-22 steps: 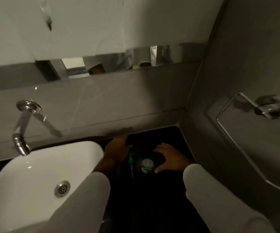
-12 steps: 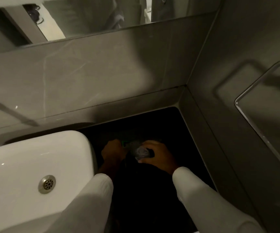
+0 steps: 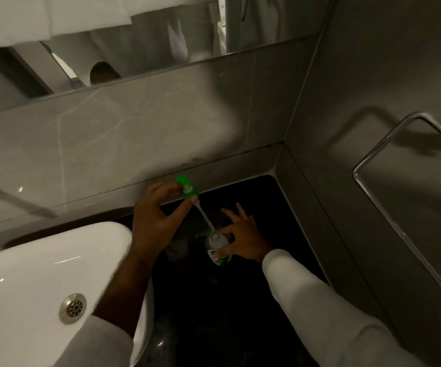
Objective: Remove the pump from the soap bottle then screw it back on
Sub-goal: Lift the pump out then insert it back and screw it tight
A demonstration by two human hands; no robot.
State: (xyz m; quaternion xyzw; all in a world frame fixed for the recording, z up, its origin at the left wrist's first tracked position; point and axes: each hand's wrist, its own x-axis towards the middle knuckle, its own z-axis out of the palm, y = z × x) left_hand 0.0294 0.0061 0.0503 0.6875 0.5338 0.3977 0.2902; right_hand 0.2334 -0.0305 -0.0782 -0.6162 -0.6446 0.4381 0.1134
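Note:
A small clear soap bottle [image 3: 218,247] with a green and white label stands on the dark counter [image 3: 240,313] in the corner. My right hand [image 3: 243,239] grips it around the shoulder. My left hand [image 3: 155,215] holds the green pump [image 3: 186,187] by its collar, raised above and to the left of the bottle. The pump's pale dip tube [image 3: 204,216] slants down, and its lower end is still inside the bottle's open neck.
A white basin [image 3: 42,274] with a metal drain [image 3: 72,308] sits to the left of the counter. Grey tiled walls close in behind and to the right. A metal towel rail [image 3: 388,207] hangs on the right wall. A mirror runs along the top.
Both hands were closed around the bottle top. Now my left hand has lifted the green pump up and left, drawing the tube out, while my right hand stays on the bottle.

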